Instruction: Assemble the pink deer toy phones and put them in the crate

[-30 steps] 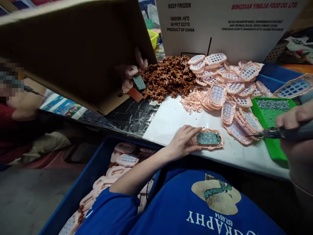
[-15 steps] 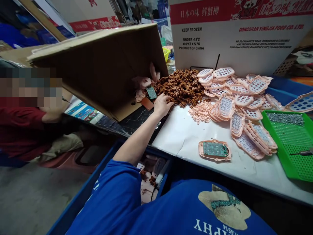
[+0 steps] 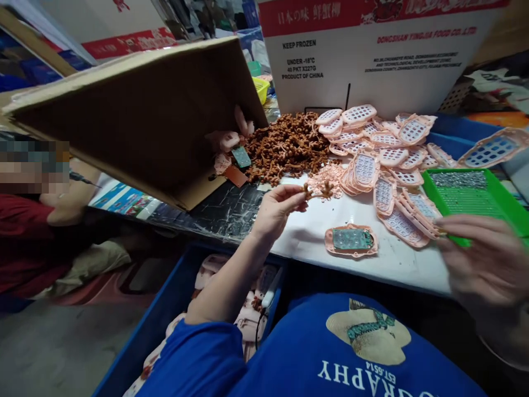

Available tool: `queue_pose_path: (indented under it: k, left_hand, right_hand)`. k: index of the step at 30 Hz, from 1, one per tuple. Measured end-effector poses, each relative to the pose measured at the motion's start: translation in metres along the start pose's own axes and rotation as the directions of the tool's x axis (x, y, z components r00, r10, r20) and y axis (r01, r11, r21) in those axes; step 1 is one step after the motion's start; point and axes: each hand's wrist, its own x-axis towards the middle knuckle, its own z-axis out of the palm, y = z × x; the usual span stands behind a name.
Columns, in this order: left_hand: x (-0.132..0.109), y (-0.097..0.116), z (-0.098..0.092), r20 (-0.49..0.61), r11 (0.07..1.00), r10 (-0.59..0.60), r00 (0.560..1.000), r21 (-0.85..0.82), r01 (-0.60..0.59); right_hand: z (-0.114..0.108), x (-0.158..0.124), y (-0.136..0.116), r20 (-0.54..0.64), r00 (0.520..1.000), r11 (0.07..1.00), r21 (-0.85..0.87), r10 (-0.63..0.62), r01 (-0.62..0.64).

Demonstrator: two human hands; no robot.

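My left hand [image 3: 279, 212] pinches a small brown knobby branched piece [image 3: 320, 191] between thumb and fingertips, above the white table surface. It looks like the pieces in the large brown pile [image 3: 289, 144] behind it. Below and to the right lies an open pink casing half [image 3: 329, 242] with a green circuit board [image 3: 352, 239] in it. My right hand [image 3: 485, 253], smeared by motion, is at the right, by the front corner of the green tray [image 3: 500, 201] and stacked pink perforated covers [image 3: 407, 226]. Whether it holds anything is unclear.
Small pink pieces [image 3: 324, 179] lie before more pink covers [image 3: 388, 135]. The tray holds metal screws [image 3: 458, 179]. A tilted cardboard box [image 3: 144, 121] stands left, a white carton [image 3: 363, 66] behind. A blue crate [image 3: 155, 306] sits below the table; a co-worker [image 3: 25, 231] is at left.
My left hand has drawn back from the brown pile toward me and right, now with a brown piece. My right hand has come into view. The view has shifted to the right.
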Motion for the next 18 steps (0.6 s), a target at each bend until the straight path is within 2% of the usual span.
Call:
queue_pose_path:
  k: [2,3,5,7,11,13,15,17,18]
  left_hand:
    - [-0.014,-0.003,0.022,0.141,0.989,-0.105,0.984,-0.084,0.118]
    - [-0.020,-0.005,0.031,0.193,0.982,-0.141,0.971,-0.096,0.162]
    - [-0.027,-0.011,0.047,0.273,0.973,-0.185,0.944,-0.085,0.215]
    - [-0.031,-0.016,0.058,0.339,0.970,-0.209,0.917,-0.048,0.239]
    - [-0.036,-0.021,0.071,0.449,0.975,-0.219,0.866,0.071,0.210]
    - [-0.037,-0.023,0.073,0.474,0.984,-0.139,0.870,0.168,0.065]
    - [-0.037,-0.029,0.072,0.494,0.932,0.052,0.868,0.288,-0.220]
    - [-0.037,-0.038,0.068,0.551,0.774,0.230,0.802,0.395,-0.494]
    - [-0.038,-0.044,0.065,0.596,0.686,0.265,0.757,0.435,-0.583]
  right_hand:
    - [0.025,0.003,0.003,0.073,0.997,0.999,0.039,0.022,-0.025]
    - [0.034,0.004,0.004,0.120,0.988,0.992,0.063,0.101,-0.109]
    - [0.044,0.006,0.005,0.232,0.937,0.951,0.105,0.260,-0.290]
    - [0.044,0.009,0.005,0.317,0.877,0.898,0.135,0.361,-0.418]
    - [0.035,0.014,0.003,0.465,0.789,0.849,0.136,0.401,-0.511]
    - [0.031,0.014,0.004,0.516,0.744,0.823,0.122,0.425,-0.555]
    - [0.029,0.011,0.006,0.504,0.716,0.781,0.123,0.482,-0.612]
    - [0.029,0.004,0.010,0.461,0.700,0.738,0.132,0.546,-0.662]
    - [0.030,0.000,0.012,0.449,0.687,0.714,0.140,0.571,-0.685]
